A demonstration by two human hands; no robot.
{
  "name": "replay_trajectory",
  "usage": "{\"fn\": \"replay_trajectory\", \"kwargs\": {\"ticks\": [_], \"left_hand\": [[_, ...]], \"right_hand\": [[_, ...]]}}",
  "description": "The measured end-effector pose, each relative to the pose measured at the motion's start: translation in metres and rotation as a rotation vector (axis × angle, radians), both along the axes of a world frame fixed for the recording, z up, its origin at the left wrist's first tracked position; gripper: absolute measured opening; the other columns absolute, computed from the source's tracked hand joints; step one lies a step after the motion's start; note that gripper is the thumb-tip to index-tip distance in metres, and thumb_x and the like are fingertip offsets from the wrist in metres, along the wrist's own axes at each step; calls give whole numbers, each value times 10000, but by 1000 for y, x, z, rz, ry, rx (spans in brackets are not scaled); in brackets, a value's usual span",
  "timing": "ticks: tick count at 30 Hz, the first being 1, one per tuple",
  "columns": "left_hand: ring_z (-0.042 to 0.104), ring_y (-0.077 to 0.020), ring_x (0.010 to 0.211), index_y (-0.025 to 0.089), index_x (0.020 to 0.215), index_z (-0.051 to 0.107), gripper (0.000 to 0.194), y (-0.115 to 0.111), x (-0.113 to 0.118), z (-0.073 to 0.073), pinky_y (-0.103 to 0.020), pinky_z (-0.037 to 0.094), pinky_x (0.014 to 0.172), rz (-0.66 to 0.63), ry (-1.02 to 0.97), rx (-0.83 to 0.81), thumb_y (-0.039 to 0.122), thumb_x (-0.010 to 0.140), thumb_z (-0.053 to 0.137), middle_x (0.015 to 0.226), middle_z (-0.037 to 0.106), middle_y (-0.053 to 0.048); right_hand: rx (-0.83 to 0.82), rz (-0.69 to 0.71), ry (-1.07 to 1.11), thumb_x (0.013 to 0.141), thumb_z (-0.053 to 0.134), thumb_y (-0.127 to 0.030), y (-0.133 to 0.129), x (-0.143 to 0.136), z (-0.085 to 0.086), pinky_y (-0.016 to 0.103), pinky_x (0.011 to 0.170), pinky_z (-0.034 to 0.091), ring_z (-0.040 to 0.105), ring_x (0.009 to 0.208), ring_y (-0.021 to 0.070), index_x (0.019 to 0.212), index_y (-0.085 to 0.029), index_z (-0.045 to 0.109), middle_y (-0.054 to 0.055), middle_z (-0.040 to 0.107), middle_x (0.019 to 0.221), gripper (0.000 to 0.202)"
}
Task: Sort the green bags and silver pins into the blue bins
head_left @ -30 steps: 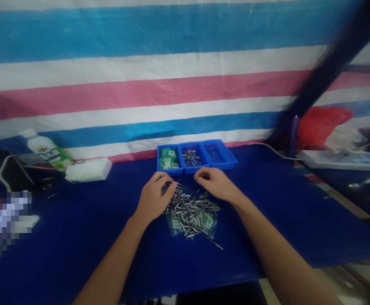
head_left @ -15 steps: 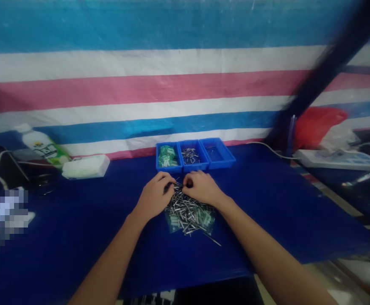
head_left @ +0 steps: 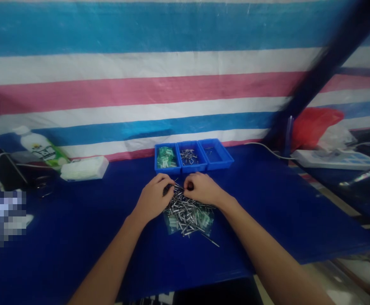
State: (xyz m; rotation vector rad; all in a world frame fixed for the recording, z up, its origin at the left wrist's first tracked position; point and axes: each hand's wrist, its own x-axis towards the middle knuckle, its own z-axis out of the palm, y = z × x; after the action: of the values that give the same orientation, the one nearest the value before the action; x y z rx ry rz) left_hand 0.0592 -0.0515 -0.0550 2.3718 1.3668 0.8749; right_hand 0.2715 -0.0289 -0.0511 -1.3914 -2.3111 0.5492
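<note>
A heap of thin silvery metal pins (head_left: 187, 214) lies on the blue table, with green-tinted plastic bags (head_left: 173, 223) of pale pieces beneath and beside it. At the heap's upper left edge, my left hand (head_left: 156, 195) is closed, thumb and fingers pinched; what it grips is too small to make out. Opposite it, my right hand (head_left: 203, 188) is also curled in a pinch above the pins, its contents unclear. Just behind the hands stand three joined blue trays: the left tray (head_left: 168, 170) holds green bags, the middle tray (head_left: 193, 167) small metal pieces, the right tray (head_left: 220, 159) a few thin pins.
A tissue pack (head_left: 84, 168) and a white-green bottle (head_left: 40, 146) are at the back left. At the right are a power strip (head_left: 334, 160), a red bag (head_left: 316, 125) and a cable. The striped sheet (head_left: 185, 89) hangs behind the blue table (head_left: 108, 254).
The view has shifted slightly. Both hands keep nearly the same pinched pose over the heap, and nothing else has visibly moved.
</note>
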Motion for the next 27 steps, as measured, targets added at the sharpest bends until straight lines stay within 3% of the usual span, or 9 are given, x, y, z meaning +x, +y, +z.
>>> {"fn": "replay_trajectory", "kwargs": {"ticks": [7, 15, 21, 27], "left_hand": [[589, -220, 1011, 221, 1014, 677, 95, 2, 0, -1, -417, 487, 927, 7, 78, 84, 242, 946, 615, 1084, 637, -35], [585, -217, 1016, 212, 978, 673, 108, 5, -4, -1, -413, 472, 941, -40, 64, 88, 245, 985, 570, 1092, 634, -43], [592, -206, 1032, 200, 984, 602, 107, 6, -2, 2, -383, 470, 925, -17, -78, 63, 242, 1012, 507, 1083, 626, -52], [590, -186, 965, 200, 957, 586, 83, 4, 2, 4, -347, 470, 871, -9, -139, 80, 229, 995, 519, 1035, 616, -37]], "right_hand": [[-7, 45, 48, 726, 634, -189, 1, 6, 5, 304, 674, 387, 591, 754, 175, 723, -217, 699, 11, 689, 749, 71], [-46, 95, 297, 726, 620, -147, -3, 7, 13, 295, 675, 421, 573, 713, 150, 718, -197, 670, 2, 656, 757, 72], [-139, 41, 549, 912, 595, -339, -5, 8, 17, 304, 654, 414, 519, 698, 142, 897, -202, 655, 6, 611, 794, 151], [-226, 14, 568, 957, 541, -458, -7, 0, 18, 303, 608, 340, 416, 644, 129, 734, -195, 543, -24, 463, 694, 345]]}}
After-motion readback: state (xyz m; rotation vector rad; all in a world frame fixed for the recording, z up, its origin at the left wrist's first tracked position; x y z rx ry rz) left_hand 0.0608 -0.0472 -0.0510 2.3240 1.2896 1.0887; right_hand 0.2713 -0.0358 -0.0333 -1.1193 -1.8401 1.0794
